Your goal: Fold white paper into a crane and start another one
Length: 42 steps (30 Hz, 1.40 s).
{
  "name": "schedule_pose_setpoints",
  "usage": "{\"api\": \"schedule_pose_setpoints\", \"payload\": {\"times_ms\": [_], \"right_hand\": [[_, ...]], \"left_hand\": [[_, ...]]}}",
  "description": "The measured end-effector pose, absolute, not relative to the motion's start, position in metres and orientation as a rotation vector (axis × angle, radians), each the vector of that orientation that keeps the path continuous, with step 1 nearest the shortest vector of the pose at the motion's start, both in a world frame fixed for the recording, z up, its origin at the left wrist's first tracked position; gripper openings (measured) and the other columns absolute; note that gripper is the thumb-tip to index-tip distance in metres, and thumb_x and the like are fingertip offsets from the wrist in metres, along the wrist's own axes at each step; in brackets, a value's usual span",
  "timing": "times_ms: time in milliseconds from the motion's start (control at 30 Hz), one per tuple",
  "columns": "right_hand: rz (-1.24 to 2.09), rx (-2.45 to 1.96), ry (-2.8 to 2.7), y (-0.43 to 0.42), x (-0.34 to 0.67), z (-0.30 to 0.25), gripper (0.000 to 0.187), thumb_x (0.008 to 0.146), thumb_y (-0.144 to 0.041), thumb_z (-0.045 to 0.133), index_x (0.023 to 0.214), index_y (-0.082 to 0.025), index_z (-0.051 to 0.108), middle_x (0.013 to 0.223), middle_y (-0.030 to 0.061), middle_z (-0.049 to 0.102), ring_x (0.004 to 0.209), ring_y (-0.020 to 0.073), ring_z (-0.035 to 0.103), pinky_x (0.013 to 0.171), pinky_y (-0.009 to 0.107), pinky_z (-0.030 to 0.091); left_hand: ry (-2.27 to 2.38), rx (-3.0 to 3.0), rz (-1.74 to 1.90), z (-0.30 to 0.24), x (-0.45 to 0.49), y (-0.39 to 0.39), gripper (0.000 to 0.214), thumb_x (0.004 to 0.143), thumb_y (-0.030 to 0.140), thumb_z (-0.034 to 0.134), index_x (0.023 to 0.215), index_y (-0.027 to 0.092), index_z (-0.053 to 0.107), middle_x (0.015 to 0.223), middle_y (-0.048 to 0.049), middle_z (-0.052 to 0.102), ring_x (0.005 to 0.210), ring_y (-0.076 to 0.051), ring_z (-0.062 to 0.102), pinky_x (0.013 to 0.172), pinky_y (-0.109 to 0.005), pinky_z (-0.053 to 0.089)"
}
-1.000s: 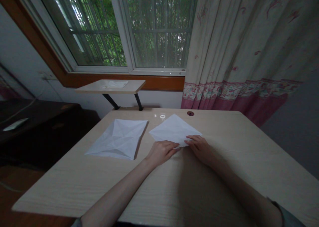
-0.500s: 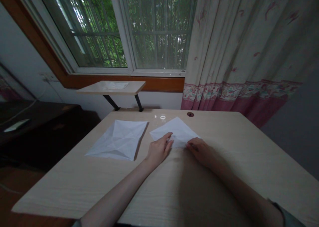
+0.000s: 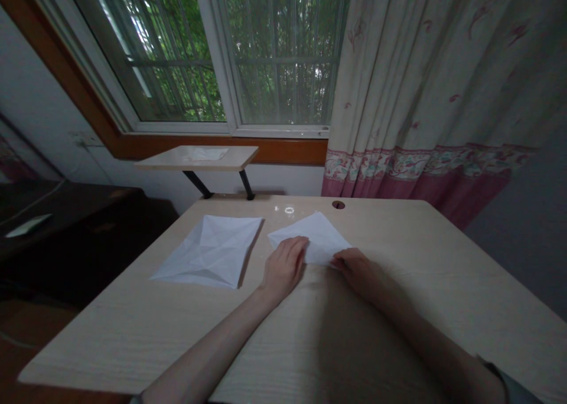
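A folded white paper (image 3: 316,238) lies on the light wooden desk (image 3: 398,309) in front of me. My left hand (image 3: 283,268) rests flat on its near left part, fingers stretched forward over the sheet. My right hand (image 3: 357,269) sits at the paper's near right corner, fingertips pressed on the edge. A second white sheet (image 3: 210,249), creased and spread flat, lies to the left, apart from both hands.
A small shelf on black brackets (image 3: 199,156) stands behind the desk under the window. A cable hole (image 3: 338,204) marks the desk's far edge. A flowered curtain (image 3: 434,97) hangs at the right. A dark cabinet (image 3: 66,227) is at the left.
My left hand has slid forward from the paper's near corner onto the sheet. The near corner of the paper now lies folded in, so the sheet looks shorter. The right hand stayed in place.
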State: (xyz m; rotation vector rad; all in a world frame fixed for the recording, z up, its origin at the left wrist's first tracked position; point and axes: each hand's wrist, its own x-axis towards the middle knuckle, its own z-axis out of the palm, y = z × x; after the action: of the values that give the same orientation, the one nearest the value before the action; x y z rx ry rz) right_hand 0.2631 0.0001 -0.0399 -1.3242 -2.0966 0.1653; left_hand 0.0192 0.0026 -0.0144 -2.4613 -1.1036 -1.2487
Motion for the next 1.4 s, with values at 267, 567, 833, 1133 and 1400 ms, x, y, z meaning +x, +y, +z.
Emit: {"api": "schedule_pose_setpoints", "payload": {"times_ms": [267,567,833,1133,1400], "right_hand": [[0.294,-1.271,-2.054,0.003,0.262,-0.044,0.019,0.095,-0.022,0.047,0.092,-0.024,0.066,0.087,0.0043,0.073,0.08,0.0207,0.069,0.074,0.033,0.054],[0.417,-1.232,-1.996,-0.004,0.256,-0.029,0.023,0.099,-0.029,0.039,0.094,-0.024,0.06,0.089,0.0053,0.071,0.081,0.0206,0.068,0.075,0.033,0.055],[0.359,-1.256,-1.931,0.0,0.26,-0.04,0.034,0.087,-0.028,0.055,0.12,-0.02,0.058,0.118,0.0126,0.067,0.109,0.0261,0.064,0.097,0.046,0.05],[0.272,-1.369,-1.874,0.009,0.267,-0.052,0.026,0.092,-0.029,0.05,0.114,-0.02,0.061,0.114,0.0115,0.068,0.108,0.0251,0.063,0.098,0.046,0.048],[0.146,-1.302,-2.07,0.012,0.269,-0.06,0.033,0.091,-0.02,0.047,0.118,-0.021,0.066,0.123,0.011,0.067,0.118,0.0249,0.059,0.103,0.049,0.047]], "left_hand": [[-0.694,-2.609,-0.901,-0.015,0.023,-0.001,0.026,0.099,0.015,0.045,0.12,0.021,0.059,0.12,-0.0082,0.068,0.121,-0.022,0.058,0.105,-0.042,0.045],[-0.741,-2.72,-0.62,-0.008,0.031,0.001,0.034,0.096,0.017,0.044,0.128,0.012,0.055,0.146,-0.0123,0.049,0.138,-0.028,0.042,0.115,-0.047,0.035],[-0.943,-2.714,-0.574,-0.017,0.029,0.005,0.042,0.1,0.029,0.044,0.14,0.015,0.044,0.148,-0.0103,0.048,0.138,-0.026,0.042,0.117,-0.046,0.027],[-0.971,-2.728,-0.541,-0.015,0.028,0.006,0.039,0.099,0.03,0.046,0.139,0.025,0.048,0.146,-0.0063,0.05,0.135,-0.025,0.045,0.117,-0.049,0.025],[-0.83,-2.817,-0.596,-0.015,0.025,0.005,0.034,0.097,0.025,0.05,0.129,0.024,0.058,0.144,-0.006,0.052,0.137,-0.023,0.043,0.12,-0.048,0.02]]}}
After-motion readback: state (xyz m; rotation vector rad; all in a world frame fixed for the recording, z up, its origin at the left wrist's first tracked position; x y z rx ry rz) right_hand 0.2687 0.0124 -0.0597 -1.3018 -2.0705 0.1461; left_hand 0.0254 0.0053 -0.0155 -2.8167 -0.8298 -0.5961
